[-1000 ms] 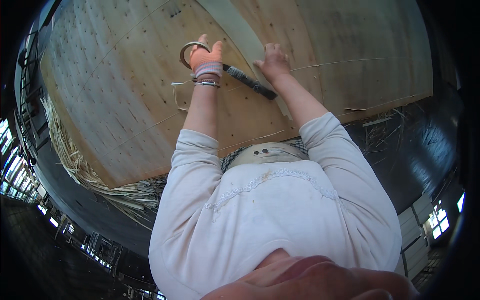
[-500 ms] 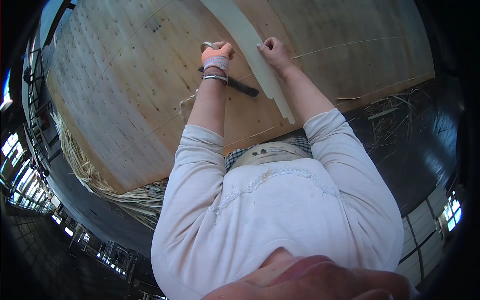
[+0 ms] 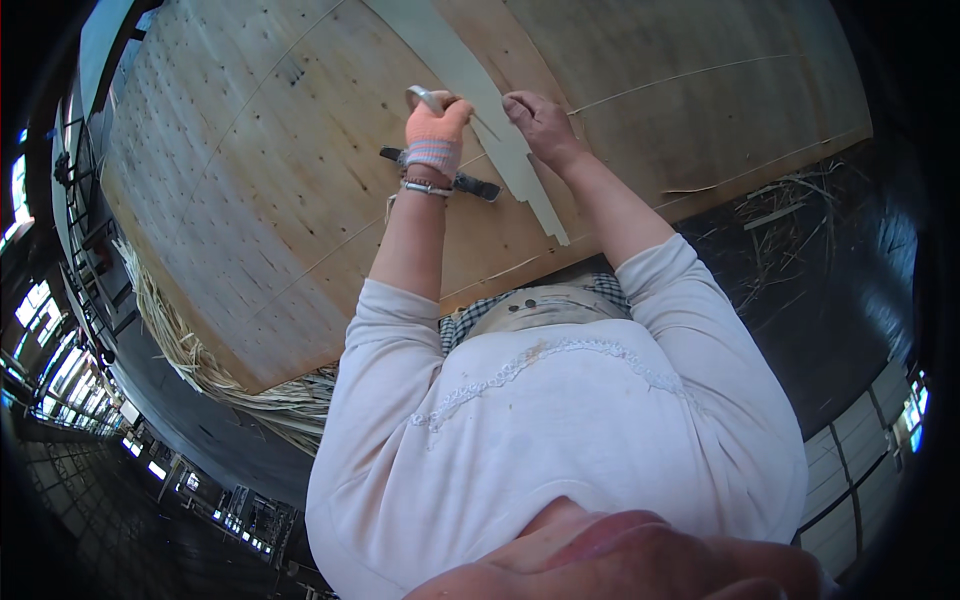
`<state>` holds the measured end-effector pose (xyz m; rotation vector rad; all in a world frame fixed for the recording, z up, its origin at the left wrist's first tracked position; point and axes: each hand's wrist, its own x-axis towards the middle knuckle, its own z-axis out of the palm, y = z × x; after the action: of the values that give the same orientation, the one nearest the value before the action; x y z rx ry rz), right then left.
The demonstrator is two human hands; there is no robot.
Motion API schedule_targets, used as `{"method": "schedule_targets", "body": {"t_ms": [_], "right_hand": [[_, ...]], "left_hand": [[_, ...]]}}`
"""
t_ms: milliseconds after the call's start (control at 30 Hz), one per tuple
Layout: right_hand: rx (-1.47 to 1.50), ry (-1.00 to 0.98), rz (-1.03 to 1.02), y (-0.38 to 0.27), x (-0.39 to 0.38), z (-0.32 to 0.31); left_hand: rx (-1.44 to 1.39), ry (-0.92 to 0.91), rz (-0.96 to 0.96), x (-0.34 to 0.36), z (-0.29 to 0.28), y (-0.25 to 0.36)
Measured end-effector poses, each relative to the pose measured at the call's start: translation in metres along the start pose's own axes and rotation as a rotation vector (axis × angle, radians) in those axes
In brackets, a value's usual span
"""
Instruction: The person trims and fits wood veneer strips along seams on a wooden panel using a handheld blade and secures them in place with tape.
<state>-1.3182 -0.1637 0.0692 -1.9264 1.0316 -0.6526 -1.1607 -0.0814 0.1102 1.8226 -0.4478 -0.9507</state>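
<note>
plywood board [image 3: 250, 200]: one pale strip [image 3: 470, 75], left hand [image 3: 435, 125] grip closed on tape roll [image 3: 422, 96], right hand [image 3: 540, 125] pinching strip.

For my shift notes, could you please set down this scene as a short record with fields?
Surface: large plywood sheet with small dark marks
Left hand: in an orange knit glove, gripping a roll of tape
Right hand: bare, fingers pressed on a pale strip
Pale strip: runs diagonally across the sheet, its near end jagged
Under the left wrist: dark-handled tool lying on the sheet
Floor: dark, with straw-like fibre scraps along the sheet's edge
</note>
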Motion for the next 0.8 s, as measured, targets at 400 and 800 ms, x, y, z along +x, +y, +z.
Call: {"method": "schedule_targets", "body": {"t_ms": [400,800], "right_hand": [[0.101,-0.050,0.475,0.047,0.006,-0.047],[-0.367,-0.176,0.322,0.061,-0.007,-0.050]], "left_hand": [[0.588,-0.142,0.117,0.058,0.113,0.002],[1.251,-0.127,0.752,0.108,0.099,-0.015]]}}
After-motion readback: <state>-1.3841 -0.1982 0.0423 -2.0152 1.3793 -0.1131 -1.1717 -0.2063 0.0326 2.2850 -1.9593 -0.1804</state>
